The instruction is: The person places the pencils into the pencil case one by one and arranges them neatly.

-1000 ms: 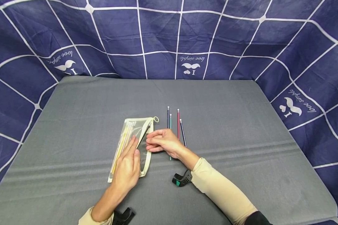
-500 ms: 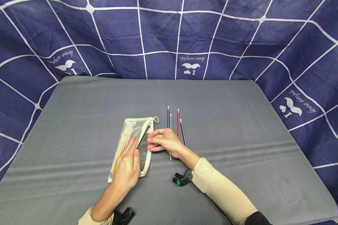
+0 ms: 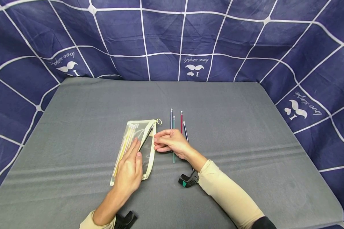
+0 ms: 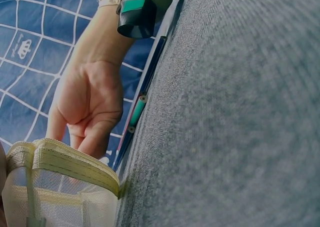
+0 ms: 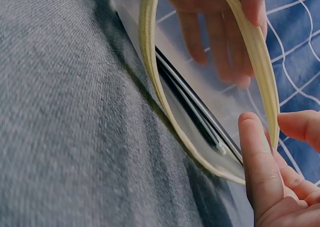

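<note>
A clear pencil pouch (image 3: 149, 159) with pale yellow zipper trim lies left of centre, its mouth spread apart. My left hand (image 3: 129, 170) lies on it, the front wall between thumb and fingers, as the right wrist view shows. Beside the mouth's right edge is my right hand (image 3: 175, 144), fingers loosely bent, nothing visible in them; contact with the trim is unclear. Inside the pouch are yellow pencils (image 3: 125, 143) and dark pencils (image 5: 192, 99). On the table lie a blue pencil (image 3: 171, 119), a green pencil (image 3: 174, 157), a red pencil (image 3: 182, 122) and a navy pencil (image 3: 185, 130), partly under my right hand.
The grey cloth-covered table (image 3: 235, 127) spreads around the pouch. A blue curtain (image 3: 166, 35) with white lines stands along its back and sides. The pouch's ring pull (image 3: 159, 121) sits at the far right corner.
My right hand has drawn slightly to the right, from over the pouch's mouth to its right edge. My left hand, the pouch and the loose pencils keep their places.
</note>
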